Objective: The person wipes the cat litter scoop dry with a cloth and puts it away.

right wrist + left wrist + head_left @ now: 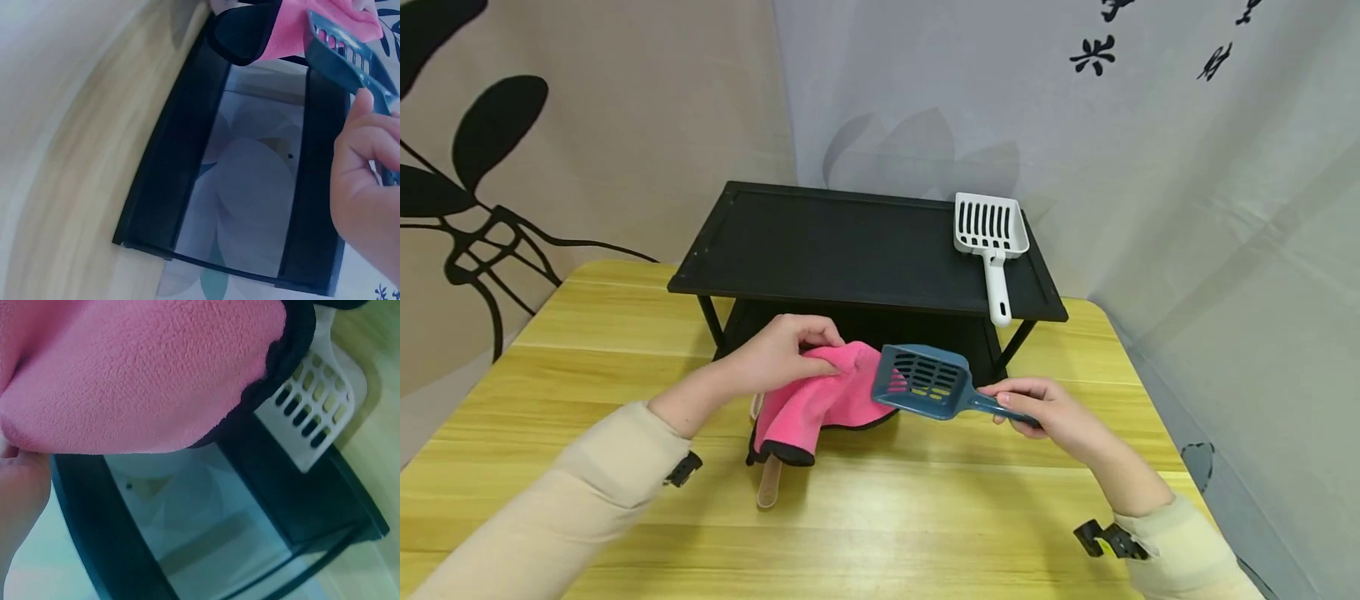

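Observation:
My left hand [775,357] pinches a pink cloth [820,400] with black edging, which hangs in folds over the table. In my right hand [1051,412] I hold a blue slotted litter scoop [951,400] by its handle. The scoop's head is beside the cloth and overlaps its right side in the head view. Beneath the cloth lies a pale litter scoop; only its handle end [769,483] and a bit of its edge show from above. In the left wrist view its slotted head [312,400] shows by the lower shelf.
A black two-tier rack [842,242] stands at the back of the wooden table [880,533]. On the right of its top shelf lies a white litter scoop [996,279], handle toward me. A printed curtain [910,75] hangs behind.

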`<move>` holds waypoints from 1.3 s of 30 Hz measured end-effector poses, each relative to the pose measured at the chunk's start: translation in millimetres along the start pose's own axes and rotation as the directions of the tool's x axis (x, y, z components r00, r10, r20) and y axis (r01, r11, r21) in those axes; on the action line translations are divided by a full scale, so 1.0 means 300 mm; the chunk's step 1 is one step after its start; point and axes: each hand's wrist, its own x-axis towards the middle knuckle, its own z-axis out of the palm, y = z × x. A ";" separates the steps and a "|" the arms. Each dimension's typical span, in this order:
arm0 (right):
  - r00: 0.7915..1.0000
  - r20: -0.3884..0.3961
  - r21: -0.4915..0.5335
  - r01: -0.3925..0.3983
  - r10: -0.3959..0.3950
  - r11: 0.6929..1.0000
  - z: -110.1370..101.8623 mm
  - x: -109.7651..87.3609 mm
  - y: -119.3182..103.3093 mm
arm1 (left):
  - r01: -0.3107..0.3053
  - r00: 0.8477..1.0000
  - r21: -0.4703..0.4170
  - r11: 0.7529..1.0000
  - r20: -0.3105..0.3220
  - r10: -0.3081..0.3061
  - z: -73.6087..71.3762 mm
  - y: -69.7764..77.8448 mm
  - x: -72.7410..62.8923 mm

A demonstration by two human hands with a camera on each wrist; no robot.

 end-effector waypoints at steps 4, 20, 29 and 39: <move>0.999 -0.036 0.083 0.004 -0.001 0.997 0.005 0.000 -0.029 | 0.025 0.996 0.003 1.000 -0.089 -0.025 -0.041 0.003 -0.023; 0.986 -0.157 0.384 0.012 0.052 0.923 0.093 0.117 -0.148 | 0.037 0.953 0.077 0.996 -0.302 -0.012 -0.145 0.023 -0.084; 0.948 -0.293 0.471 0.033 0.121 0.882 0.135 0.183 -0.199 | 0.087 0.936 0.102 0.991 -0.349 -0.046 -0.189 0.007 -0.121; 0.925 -0.335 0.500 0.014 0.179 0.866 0.164 0.233 -0.237 | 0.100 0.938 0.074 0.992 -0.340 -0.069 -0.194 -0.009 -0.136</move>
